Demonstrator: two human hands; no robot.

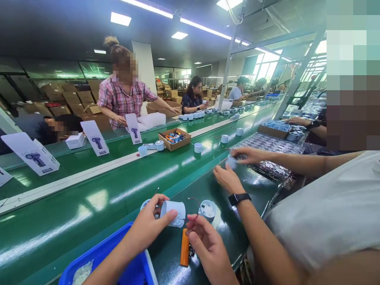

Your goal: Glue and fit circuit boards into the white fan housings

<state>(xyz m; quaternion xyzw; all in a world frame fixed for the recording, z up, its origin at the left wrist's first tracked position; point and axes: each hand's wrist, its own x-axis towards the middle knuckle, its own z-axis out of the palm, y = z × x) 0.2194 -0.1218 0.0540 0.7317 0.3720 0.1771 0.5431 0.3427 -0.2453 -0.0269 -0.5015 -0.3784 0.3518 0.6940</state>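
Note:
My left hand [148, 221] is wrapped round a light blue plastic cup-shaped housing [175, 213], its thumb on the side. Close to the housing's lower right edge, my right hand [208, 245] pinches a thin dark red wire [196, 215]. An orange cylinder [184, 249] lies on the dark green work surface beneath, beside my right fingers, with small dark parts partly hidden by them. Just behind my right hand stands a round light blue part [208, 209] with white pieces inside and a wire rising from it. Another round part [145, 204] is mostly hidden behind my left hand.
A blue bin [103, 253] sits at the lower left. At right, a co-worker's hands [230, 178] hold a part near a tray of metallic pieces [267, 148]. The green conveyor [127, 190] carries round parts; a carton of tools [174, 139] stands beyond.

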